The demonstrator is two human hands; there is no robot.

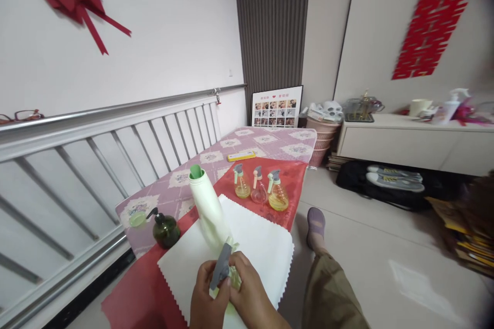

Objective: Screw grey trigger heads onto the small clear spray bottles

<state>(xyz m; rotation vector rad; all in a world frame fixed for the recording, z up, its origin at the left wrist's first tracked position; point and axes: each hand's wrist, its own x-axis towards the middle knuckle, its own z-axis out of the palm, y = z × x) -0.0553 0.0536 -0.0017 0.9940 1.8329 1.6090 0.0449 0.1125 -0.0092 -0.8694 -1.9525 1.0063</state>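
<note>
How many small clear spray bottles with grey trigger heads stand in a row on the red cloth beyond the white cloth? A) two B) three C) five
B: three small clear spray bottles with grey trigger heads stand side by side on the red cloth, beyond the white cloth.

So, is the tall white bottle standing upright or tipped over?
Upright: the tall white bottle stands on its base on the white cloth, green cap on top, just beyond both hands.
</note>
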